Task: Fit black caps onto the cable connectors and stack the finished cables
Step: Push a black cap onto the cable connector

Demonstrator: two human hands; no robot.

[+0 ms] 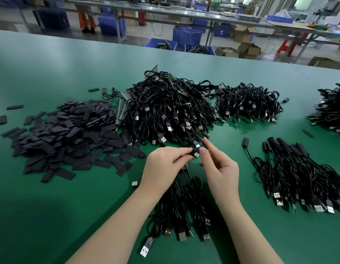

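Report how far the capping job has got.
Done: a stack of capped cables lies at right. In hand: the left hand and right hand pinch a black cap together. Left: the big uncapped cable heap and the loose cap pile.

Even, bright overhead light falls on the matte green table, which darkens toward the near left corner. Wide-angle bending curves its far edge. Background benches look soft and slightly smeared; windows top right glare white.
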